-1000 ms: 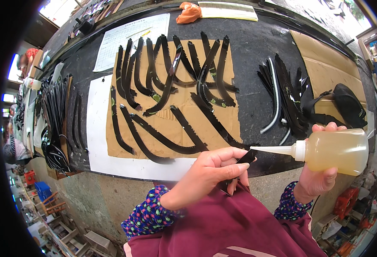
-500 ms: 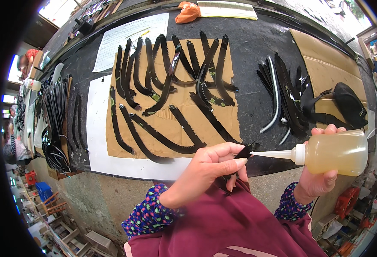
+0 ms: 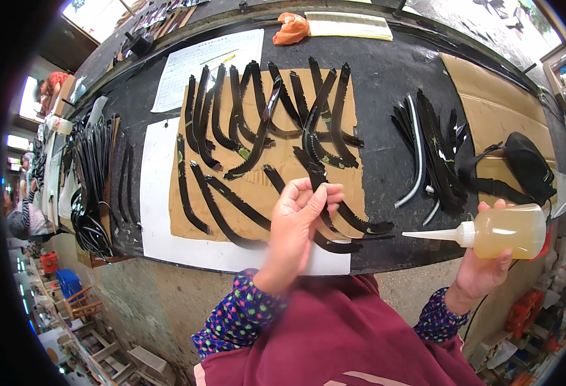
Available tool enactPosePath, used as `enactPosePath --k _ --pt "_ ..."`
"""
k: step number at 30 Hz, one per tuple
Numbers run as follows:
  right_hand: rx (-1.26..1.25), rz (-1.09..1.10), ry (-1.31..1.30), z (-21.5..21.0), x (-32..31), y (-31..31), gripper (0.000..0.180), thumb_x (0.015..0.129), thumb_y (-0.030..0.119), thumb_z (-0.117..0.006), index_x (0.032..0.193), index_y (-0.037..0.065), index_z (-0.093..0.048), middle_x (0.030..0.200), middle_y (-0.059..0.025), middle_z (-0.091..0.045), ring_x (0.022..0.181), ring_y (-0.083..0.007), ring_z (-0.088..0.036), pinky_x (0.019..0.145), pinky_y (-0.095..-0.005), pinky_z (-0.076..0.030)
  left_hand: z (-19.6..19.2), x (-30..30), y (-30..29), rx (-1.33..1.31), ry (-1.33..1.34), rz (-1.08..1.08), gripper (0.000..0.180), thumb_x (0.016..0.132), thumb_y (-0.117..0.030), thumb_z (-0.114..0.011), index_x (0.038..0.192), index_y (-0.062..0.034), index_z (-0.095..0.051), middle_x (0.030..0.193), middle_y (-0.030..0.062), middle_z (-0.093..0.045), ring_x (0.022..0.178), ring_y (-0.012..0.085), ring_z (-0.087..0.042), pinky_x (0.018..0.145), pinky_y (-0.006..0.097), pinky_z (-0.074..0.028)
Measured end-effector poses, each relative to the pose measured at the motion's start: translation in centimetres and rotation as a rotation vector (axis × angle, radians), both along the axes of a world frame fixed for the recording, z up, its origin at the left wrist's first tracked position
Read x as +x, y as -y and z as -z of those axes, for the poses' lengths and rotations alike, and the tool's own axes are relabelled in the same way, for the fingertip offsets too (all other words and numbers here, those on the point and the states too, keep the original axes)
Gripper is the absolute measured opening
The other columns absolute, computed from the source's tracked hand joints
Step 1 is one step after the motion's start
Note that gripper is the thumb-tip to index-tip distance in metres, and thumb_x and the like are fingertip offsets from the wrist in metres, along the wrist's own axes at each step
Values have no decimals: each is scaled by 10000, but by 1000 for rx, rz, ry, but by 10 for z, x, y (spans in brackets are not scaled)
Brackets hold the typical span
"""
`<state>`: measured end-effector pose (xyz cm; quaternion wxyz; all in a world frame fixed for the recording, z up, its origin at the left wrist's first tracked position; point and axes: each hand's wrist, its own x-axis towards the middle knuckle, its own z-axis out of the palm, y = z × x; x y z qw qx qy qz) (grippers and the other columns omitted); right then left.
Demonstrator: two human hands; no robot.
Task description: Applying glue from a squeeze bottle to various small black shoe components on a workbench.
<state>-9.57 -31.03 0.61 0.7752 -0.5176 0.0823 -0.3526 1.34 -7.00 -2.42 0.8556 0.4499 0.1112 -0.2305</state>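
- Black curved strip: at the near edge of the layout, curved end over the white sheet, upper part masked by fingers.
- Left hand: thumb and fingertips pinched narrow, apparently on that strip; overlap with a lying strip hides the exact contact.
- Change: half a second ago the strip was up at the nozzle, in front of the person's body; now it's over the table among the others.
- Right hand: wrapped round a translucent squeeze bottle, yellowish liquid inside, held on its side.
- Nozzle: points left, tip now apart from the strip. My read: dispensing on this piece is broken off, strip being set down.
- Under the strip: brown cardboard sheet on the white sheet, with more notched black strips spread across, several overlapping.
- Right of that, on the dark tabletop: a bundle of black strips, grey curved tube beside it, then a black strapped pouch on folded cardboard.
- Far side: paper form, crumpled orange wrapper, paper pad.
- Far left: dark bundled cords.
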Motion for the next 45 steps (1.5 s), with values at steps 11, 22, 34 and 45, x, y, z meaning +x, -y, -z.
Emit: enactPosePath --k 11,22,34,45 --pt "-5 186 -17 -1 6 7 708 711 335 -690 1265 26 -376 1186 -143 -471 1104 -273 -476 932 -500 -399 10 16 -14 1084 336 -18 466 814 -119 -639 1190 -17 -384 676 31 -526 537 80 -493 474 219 -401" --pt "23 318 30 5 -10 27 677 715 336 -701 1234 29 -395 1140 -109 -479 1081 -242 -473 920 -463 -416 6 54 153 1154 1023 203 446 789 -190 -649 1133 -7 -433 905 192 -533 789 329 -564 675 403 -457" --pt "681 -281 -12 57 17 46 612 784 264 -651 1284 53 -368 1314 -273 -369 1095 -378 -500 900 -464 -449 23 94 152 641 448 429 508 776 33 -548 1243 -26 -357 828 57 -531 716 145 -572 580 266 -458" --pt "609 -245 -113 53 9 38 606 793 291 -642 1290 76 -371 1254 -263 -443 1037 -363 -540 871 -445 -470 -55 34 47 148 165 620 365 979 -284 -293 1227 -34 -390 779 72 -544 447 57 -408 375 163 -257"
